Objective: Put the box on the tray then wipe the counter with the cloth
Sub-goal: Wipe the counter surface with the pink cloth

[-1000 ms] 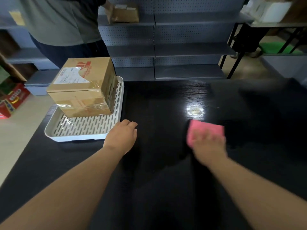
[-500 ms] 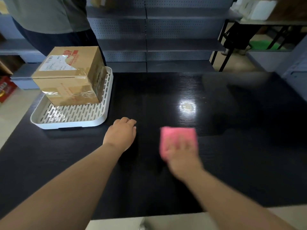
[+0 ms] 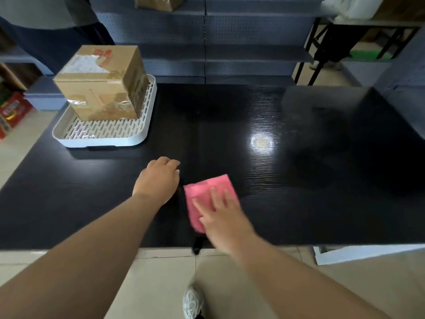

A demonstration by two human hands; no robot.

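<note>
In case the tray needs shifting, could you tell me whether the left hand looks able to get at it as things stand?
Probably yes: the left hand rests empty on the counter, with only bare surface between it and the tray.

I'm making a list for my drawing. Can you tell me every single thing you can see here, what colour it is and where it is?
cardboard box: one, brown, standing on the tray
tray: one, white with slots, far left of the counter
counter: one, black, shiny spot near the middle
cloth: one, pink, flat on the counter near the front edge
shelves: grey, behind the counter
second box: one, brown, on a top shelf
other person: one, standing behind the tray, only partly in view
shoe: one, pale grey, on the floor below
left hand: resting on the counter beside the cloth
right hand: pressing flat on the cloth
</note>
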